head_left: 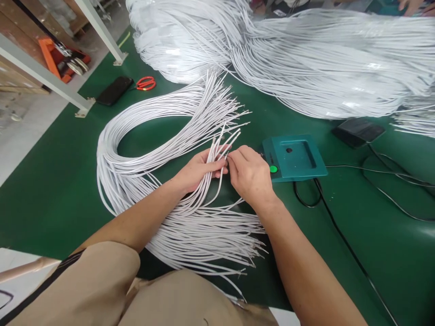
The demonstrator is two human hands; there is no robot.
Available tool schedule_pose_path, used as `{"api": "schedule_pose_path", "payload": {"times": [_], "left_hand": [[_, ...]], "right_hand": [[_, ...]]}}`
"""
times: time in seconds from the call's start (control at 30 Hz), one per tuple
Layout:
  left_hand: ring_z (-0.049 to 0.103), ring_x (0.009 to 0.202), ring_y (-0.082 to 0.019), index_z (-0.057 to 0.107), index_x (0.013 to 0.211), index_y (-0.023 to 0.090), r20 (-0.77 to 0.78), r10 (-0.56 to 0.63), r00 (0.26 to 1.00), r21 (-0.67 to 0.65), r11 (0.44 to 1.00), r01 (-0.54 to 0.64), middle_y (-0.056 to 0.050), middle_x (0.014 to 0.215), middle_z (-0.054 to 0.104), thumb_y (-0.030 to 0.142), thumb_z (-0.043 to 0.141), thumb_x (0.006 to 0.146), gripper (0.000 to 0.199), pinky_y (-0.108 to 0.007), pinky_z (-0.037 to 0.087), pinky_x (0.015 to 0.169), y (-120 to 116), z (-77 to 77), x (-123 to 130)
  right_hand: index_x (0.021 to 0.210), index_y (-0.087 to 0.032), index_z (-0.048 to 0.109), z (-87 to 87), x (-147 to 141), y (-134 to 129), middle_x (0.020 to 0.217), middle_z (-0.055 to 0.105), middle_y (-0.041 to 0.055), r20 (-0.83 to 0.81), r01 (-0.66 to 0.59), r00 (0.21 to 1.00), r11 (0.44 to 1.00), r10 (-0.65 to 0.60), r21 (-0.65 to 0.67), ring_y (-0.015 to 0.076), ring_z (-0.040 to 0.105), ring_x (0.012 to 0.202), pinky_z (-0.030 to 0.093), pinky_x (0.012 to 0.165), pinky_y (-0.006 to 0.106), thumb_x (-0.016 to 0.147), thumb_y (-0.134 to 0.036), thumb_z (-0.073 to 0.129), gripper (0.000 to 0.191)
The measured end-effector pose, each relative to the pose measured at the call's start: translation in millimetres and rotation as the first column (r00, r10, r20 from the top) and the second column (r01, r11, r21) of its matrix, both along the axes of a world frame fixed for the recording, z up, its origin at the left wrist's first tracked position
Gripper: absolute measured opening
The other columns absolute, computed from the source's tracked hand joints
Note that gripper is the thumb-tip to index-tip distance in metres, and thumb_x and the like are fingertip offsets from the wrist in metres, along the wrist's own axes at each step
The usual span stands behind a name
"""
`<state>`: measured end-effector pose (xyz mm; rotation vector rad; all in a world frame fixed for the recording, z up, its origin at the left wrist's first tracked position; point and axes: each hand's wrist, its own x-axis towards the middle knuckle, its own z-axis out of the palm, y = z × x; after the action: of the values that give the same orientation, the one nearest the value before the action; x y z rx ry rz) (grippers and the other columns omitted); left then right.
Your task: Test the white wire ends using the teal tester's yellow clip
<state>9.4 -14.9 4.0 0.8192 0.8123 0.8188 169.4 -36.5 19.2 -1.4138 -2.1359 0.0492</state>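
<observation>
My left hand [200, 170] is closed around a small bunch of white cables [203, 192], thumb across them, their ends pointing up and away. Right beside it, my right hand [249, 172] has its fingers pinched together at the end of a cable; its fingertips are partly hidden. A large looped bundle of white cables [112, 136] lies on the green table under and around my left forearm. Its ends fan out at two places, one beyond my hands and one near my body. Just right of my right hand sits a teal device [295, 174] with a green button [273, 169].
A big heap of white cables [306, 59] covers the far side of the table [374, 253]. At the far left lie a black phone [114, 90] and red-handled scissors [146, 83]. A black box [358, 132] with cords stands right. Another person's hand [410, 6] shows at top right.
</observation>
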Motion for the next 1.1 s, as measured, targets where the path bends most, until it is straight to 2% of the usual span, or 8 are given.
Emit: {"api": "schedule_pose_path", "payload": {"times": [0.17, 0.33, 0.47, 0.6, 0.87, 0.93, 1.0, 1.1], "left_hand": [[0.067, 0.069, -0.009, 0.063, 0.115, 0.019, -0.140, 0.014, 0.990, 0.086, 0.996, -0.002, 0.000, 0.085, 0.063, 0.024, 0.076, 0.072, 0.045, -0.014, 0.044, 0.049, 4.2, -2.5, -2.6], [0.072, 0.072, -0.015, 0.061, 0.114, 0.016, -0.312, 0.070, 0.948, 0.171, 0.985, -0.016, -0.003, 0.085, 0.067, 0.026, 0.075, 0.073, 0.044, -0.014, 0.044, 0.047, 5.9, -6.0, -1.8], [0.072, 0.069, -0.016, 0.061, 0.110, 0.014, -0.401, 0.109, 0.910, 0.202, 0.979, -0.028, -0.002, 0.079, 0.067, 0.024, 0.075, 0.072, 0.041, -0.015, 0.045, 0.046, 7.4, -7.4, 0.1], [0.072, 0.065, -0.015, 0.061, 0.106, 0.013, -0.450, 0.146, 0.881, 0.231, 0.972, -0.043, -0.002, 0.078, 0.067, 0.021, 0.074, 0.071, 0.039, -0.015, 0.046, 0.046, 8.9, -10.3, 1.9], [0.073, 0.069, -0.017, 0.064, 0.103, 0.013, -0.538, 0.110, 0.836, 0.246, 0.969, 0.031, -0.004, 0.080, 0.069, 0.025, 0.072, 0.072, 0.034, -0.018, 0.051, 0.051, 9.7, -15.3, 5.0], [0.073, 0.069, -0.017, 0.064, 0.104, 0.012, -0.528, 0.103, 0.843, 0.231, 0.973, 0.026, -0.004, 0.080, 0.069, 0.024, 0.072, 0.072, 0.035, -0.019, 0.052, 0.053, 9.5, -14.7, 5.1], [0.073, 0.070, -0.018, 0.064, 0.104, 0.011, -0.516, 0.092, 0.852, 0.215, 0.976, 0.025, -0.005, 0.080, 0.069, 0.024, 0.073, 0.072, 0.036, -0.019, 0.052, 0.054, 9.7, -13.6, 4.9], [0.073, 0.071, -0.018, 0.065, 0.104, 0.010, -0.510, 0.072, 0.857, 0.201, 0.979, 0.037, -0.005, 0.078, 0.069, 0.023, 0.073, 0.072, 0.035, -0.020, 0.053, 0.056, 10.4, -11.0, 3.9]], "right_hand": [[0.102, -0.015, 0.063, 4.4, 18.2, 6.7, 0.099, 0.067, 0.0113, 0.259, 0.059, 0.963, 0.995, -0.077, 0.077, 0.0256, 0.053, 0.092, 0.035, 0.088, 0.040, 0.092, -0.019, 0.043, 0.023], [0.090, -0.015, 0.064, 2.7, 30.8, 12.4, 0.080, 0.069, 0.0078, 0.358, 0.059, 0.933, 0.998, -0.042, -0.037, 0.0233, 0.055, 0.085, 0.026, 0.104, 0.045, 0.088, -0.011, 0.044, 0.020], [0.088, -0.015, 0.064, 0.9, 32.5, 13.6, 0.080, 0.068, 0.0083, 0.361, 0.028, 0.933, 0.999, -0.016, -0.026, 0.0242, 0.054, 0.088, 0.029, 0.103, 0.044, 0.082, -0.008, 0.048, 0.019], [0.080, -0.018, 0.065, -1.5, 33.0, 16.2, 0.066, 0.060, 0.0068, 0.368, 0.015, 0.929, 0.999, -0.028, 0.038, 0.0244, 0.050, 0.083, 0.036, 0.096, 0.042, 0.084, -0.007, 0.044, 0.023], [0.082, -0.019, 0.066, -0.4, 32.8, 16.9, 0.061, 0.056, 0.0057, 0.375, 0.038, 0.926, 0.998, -0.050, 0.039, 0.0239, 0.049, 0.079, 0.039, 0.094, 0.044, 0.087, -0.013, 0.041, 0.027], [0.088, -0.018, 0.066, 1.0, 35.5, 14.9, 0.072, 0.064, 0.0074, 0.345, 0.086, 0.934, 0.995, -0.096, 0.043, 0.0252, 0.053, 0.089, 0.032, 0.104, 0.051, 0.089, -0.018, 0.043, 0.023], [0.101, -0.017, 0.065, 1.5, 39.5, 12.5, 0.099, 0.069, 0.0121, 0.307, 0.207, 0.925, 0.974, -0.224, 0.088, 0.0289, 0.052, 0.108, 0.021, 0.110, 0.059, 0.092, -0.022, 0.044, 0.024], [0.123, -0.012, 0.056, -0.7, 45.9, 10.3, 0.133, 0.056, 0.0195, 0.284, 0.386, 0.868, 0.913, -0.407, 0.128, 0.0345, 0.042, 0.128, 0.017, 0.108, 0.066, 0.094, -0.026, 0.041, 0.034]]}}
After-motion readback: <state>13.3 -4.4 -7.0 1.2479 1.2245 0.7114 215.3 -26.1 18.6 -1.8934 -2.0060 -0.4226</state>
